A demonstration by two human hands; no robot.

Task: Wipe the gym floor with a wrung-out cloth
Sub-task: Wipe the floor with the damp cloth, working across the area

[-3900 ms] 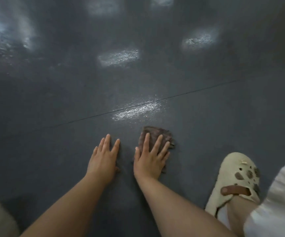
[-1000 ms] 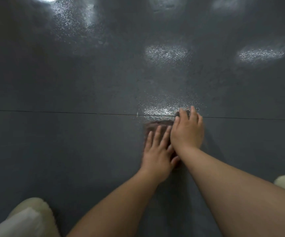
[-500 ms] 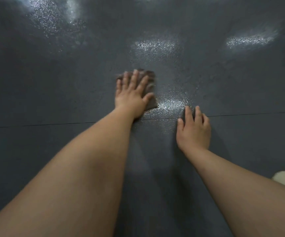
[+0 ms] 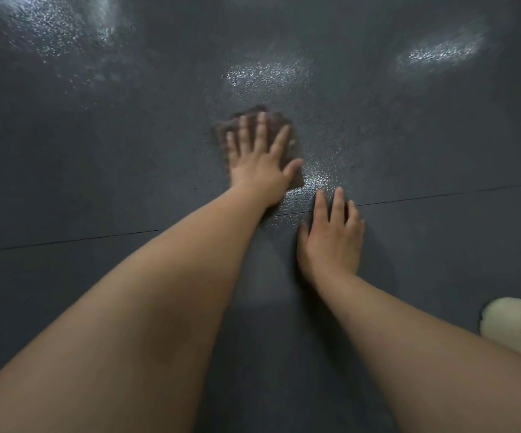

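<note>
A dark brown cloth (image 4: pixel 279 125) lies flat on the dark grey gym floor (image 4: pixel 96 170). My left hand (image 4: pixel 259 160) presses down on it with straight, spread fingers, arm stretched forward; most of the cloth is hidden under the palm. My right hand (image 4: pixel 331 239) rests flat on the bare floor nearer to me, to the right of the cloth, its fingertips reaching across a thin floor seam (image 4: pixel 440 195). The floor between the two hands shines wet.
A cream clog-style shoe (image 4: pixel 518 326) on my foot sits at the right edge. Bright light reflections (image 4: pixel 440 51) glint on the textured floor farther ahead. The seam runs across the floor from left to right.
The cloth passed from under my right hand to my left, which pushed it forward and leftward past the seam. Over the last half second the left hand holds about the same spot; the right stays planted.
</note>
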